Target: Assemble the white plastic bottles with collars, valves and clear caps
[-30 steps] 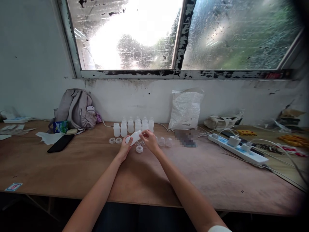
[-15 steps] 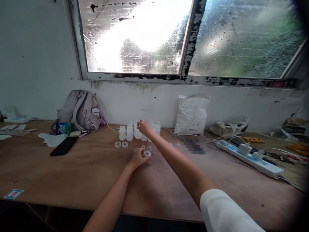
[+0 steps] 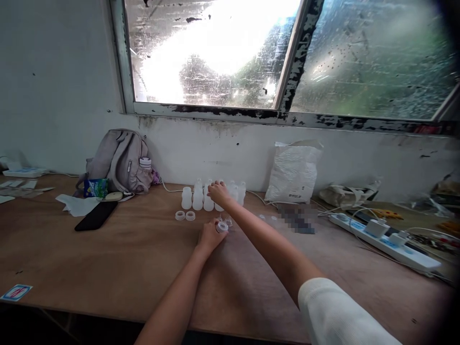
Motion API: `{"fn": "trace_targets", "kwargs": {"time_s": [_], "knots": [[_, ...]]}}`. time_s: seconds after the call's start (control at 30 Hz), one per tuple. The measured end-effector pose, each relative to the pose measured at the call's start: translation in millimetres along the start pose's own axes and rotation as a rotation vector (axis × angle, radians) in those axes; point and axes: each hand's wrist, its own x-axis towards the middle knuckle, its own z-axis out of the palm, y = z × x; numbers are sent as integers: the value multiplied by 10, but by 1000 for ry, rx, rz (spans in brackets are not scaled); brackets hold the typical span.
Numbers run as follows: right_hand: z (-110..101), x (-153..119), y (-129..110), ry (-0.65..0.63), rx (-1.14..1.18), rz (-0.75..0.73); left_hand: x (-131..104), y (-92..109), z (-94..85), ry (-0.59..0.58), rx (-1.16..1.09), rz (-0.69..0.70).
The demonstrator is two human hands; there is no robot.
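Observation:
Several frosted white bottles (image 3: 197, 195) stand in a cluster toward the back of the wooden table. My right hand (image 3: 218, 191) is over the middle of the cluster, its fingers bent and close together; what they hold, if anything, is hidden. Nearer to me, my left hand (image 3: 210, 235) grips a clear ring (image 3: 222, 226) between thumb and fingers, low over the table. Just behind that ring sit small clear nipple-shaped pieces (image 3: 229, 221), partly hidden by the hand. Two more clear rings (image 3: 185, 215) lie side by side in front of the leftmost bottles.
On the left are a grey backpack (image 3: 120, 160), a black phone (image 3: 96, 215), a green-blue packet (image 3: 95, 188) and white tissue (image 3: 77, 205). A white plastic bag (image 3: 294, 172) leans against the wall. A power strip (image 3: 384, 242) with cables lies at the right.
The whole view has shifted a little, with most objects now further right. Both hands stay near the same objects, and the ring is still in my left hand.

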Motion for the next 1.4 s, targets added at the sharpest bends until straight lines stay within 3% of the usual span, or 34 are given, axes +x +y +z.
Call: {"fn": "trace_targets", "kwargs": {"time_s": [0.2, 0.27, 0.37, 0.53, 0.7, 0.9, 1.03, 1.4], "knots": [[-196, -158, -54, 112, 78, 65, 47, 11, -51, 112, -39, -2], [-249, -332, -61, 149, 198, 127, 56, 22, -56, 163, -48, 55], [-238, -721, -47, 92, 369, 255, 39, 67, -66, 184, -71, 151], [-114, -1425, 44, 2, 626, 384, -91, 208, -69, 32, 27, 301], [-80, -1802, 207, -230, 1120, 457, -233, 351, -30, -131, 43, 405], [-95, -1986, 274, -314, 1471, 401, -235, 381, -44, -303, -36, 359], [-103, -2036, 214, -281, 1571, 395, -171, 352, -71, -446, -120, 225], [-119, -2068, 145, -211, 1615, 369, -160, 307, -77, -482, -296, 103]]}}
